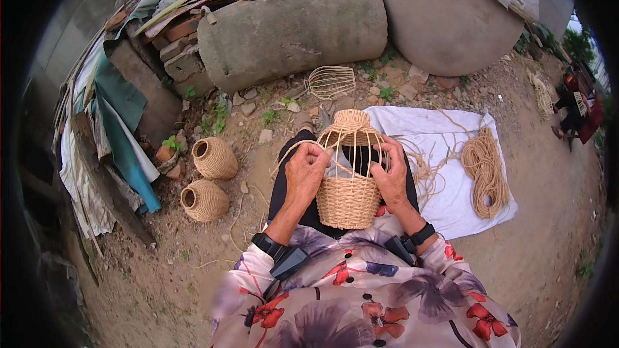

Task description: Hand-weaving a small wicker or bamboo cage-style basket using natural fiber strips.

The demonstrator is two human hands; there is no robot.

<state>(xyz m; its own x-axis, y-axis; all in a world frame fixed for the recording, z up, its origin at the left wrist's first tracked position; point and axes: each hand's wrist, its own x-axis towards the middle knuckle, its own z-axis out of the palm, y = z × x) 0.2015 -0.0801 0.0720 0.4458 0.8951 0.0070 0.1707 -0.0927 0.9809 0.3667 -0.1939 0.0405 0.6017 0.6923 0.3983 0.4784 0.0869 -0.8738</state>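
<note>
A: Where's the basket?
B: The basket (349, 196) sits upright in the lap, between the knees, with a closely woven lower wall, a woven neck (352, 120) on top and bare ribs (369, 156) between

A: And the hands?
B: The left hand (303, 174) has thumb and fingers together, clamped on the cord (292, 149) beside the ribs. The right hand (391, 173) is curled on the ribs at the other side, fingers bent around them; how hard it presses, I can't tell

A: Heavy?
B: Light, I'd judge, since so much of it is gaps. The lower wall looks stiff and rough, so slipping seems unlikely

A: Anything fragile?
B: The ribs, probably. They look thin and springy, and a hard squeeze could bend them out of line or tip the neck. The cord seems soft and limp, so it would want a pinch close to the weave

A: Best hold, then?
B: Spread fingers around the lower wall to carry it; for steadying, a gentle grip across several ribs rather than one, with the lap taking the weight
</note>
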